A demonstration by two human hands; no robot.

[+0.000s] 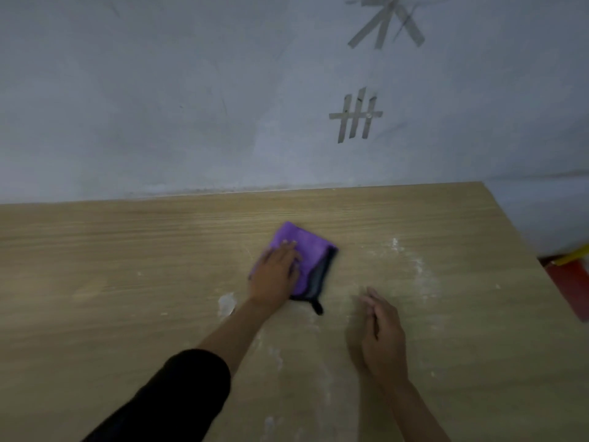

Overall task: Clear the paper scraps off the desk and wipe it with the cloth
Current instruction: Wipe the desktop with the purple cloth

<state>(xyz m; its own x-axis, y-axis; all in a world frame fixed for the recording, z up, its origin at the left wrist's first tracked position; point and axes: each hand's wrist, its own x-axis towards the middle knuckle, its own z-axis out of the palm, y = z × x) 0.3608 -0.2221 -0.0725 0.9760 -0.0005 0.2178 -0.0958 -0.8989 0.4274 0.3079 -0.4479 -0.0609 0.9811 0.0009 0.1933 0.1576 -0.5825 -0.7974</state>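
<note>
A folded purple cloth [310, 250] with a dark edge lies flat on the wooden desk [127, 266], a little right of centre. My left hand [276, 273] presses on it with straight fingers spread over its left half. To the right of the cloth, my right hand [381, 333] stands on its edge on the desk with straight fingers and holds nothing. White powdery smears and small white bits [227, 304] mark the desk around both hands.
A grey wall [191, 106] with strips of tape [355, 116] runs along the desk's back edge. The desk's right edge [535, 260] slants down the right side, and beyond it sits something red and yellow [570, 279] on the floor.
</note>
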